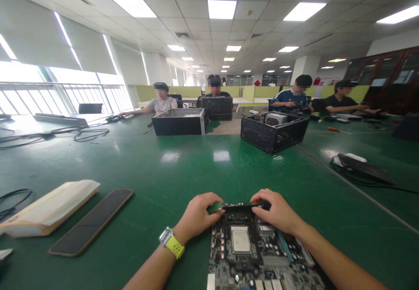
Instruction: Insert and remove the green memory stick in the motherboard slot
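A computer motherboard [252, 255] lies flat on the green table [196, 168] just in front of me, its square processor socket facing up. A green memory stick [234, 206] lies along the board's far edge. My left hand [198, 216], with a yellow-strapped watch on the wrist, pinches the stick's left end. My right hand [278, 211] presses down on its right end with curled fingers.
A dark flat pad [91, 221] and a white foam-wrapped package [49, 207] lie to my left. Open black computer cases [275, 131] [180, 121] stand farther back, where several people sit working. Cables and a black device [365, 168] lie at the right.
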`<state>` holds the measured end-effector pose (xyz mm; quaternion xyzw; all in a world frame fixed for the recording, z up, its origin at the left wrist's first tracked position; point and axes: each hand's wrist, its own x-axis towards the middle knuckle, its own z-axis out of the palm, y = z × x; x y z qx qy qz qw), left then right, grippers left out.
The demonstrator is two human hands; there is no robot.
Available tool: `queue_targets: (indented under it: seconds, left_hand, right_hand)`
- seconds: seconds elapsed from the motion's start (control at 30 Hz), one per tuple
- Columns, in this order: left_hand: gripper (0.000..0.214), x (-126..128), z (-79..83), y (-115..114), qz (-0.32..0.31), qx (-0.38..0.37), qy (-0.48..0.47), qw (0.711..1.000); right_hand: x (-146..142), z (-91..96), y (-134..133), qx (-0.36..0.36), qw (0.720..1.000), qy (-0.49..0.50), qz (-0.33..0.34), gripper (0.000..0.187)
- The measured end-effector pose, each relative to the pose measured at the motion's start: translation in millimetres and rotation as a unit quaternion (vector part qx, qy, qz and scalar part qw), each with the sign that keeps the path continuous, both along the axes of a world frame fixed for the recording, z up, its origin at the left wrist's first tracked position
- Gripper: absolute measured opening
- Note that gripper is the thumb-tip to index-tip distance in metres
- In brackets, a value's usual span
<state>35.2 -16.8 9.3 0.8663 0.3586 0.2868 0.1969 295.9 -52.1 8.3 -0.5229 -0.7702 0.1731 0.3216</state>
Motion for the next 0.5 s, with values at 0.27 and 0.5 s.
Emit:
queue_targets:
  seconds: [0.27,0.5]
  left_hand:
    - [0.023,-9.2,1.8,10.3,0.106,0.021,-0.086,0.99]
    - [0.025,-10.8,-0.4,15.2,0.132,0.035,-0.088,0.987]
  right_hand:
    - [-17.8,38.4,-24.7,0.025,0.999,-0.036,-0.03,0.019]
    - [-118.0,16.6,-74.5,0.035,0.96,-0.265,0.083,0.033]
